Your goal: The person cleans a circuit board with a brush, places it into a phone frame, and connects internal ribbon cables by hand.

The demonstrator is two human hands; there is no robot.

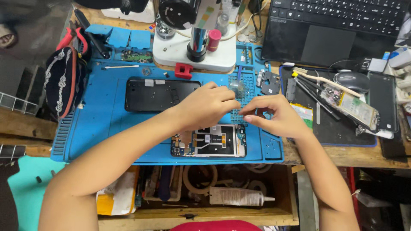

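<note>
Both hands [205, 107] [274, 115] perhaps pinching, above opened phone [209, 141].

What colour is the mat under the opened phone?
Bright blue. The work mat shows best in the head view, beneath the opened phone.

Microscope base [195, 53] behind; bare mat [98, 124] leftward.

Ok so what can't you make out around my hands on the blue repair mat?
- Head view: whatever the left hand and right hand pinch is hidden by the fingertips and too small.
- The opened phone with exposed circuit board: its top edge is covered by the left hand.
- The black laptop is cut off by the top edge.
</note>
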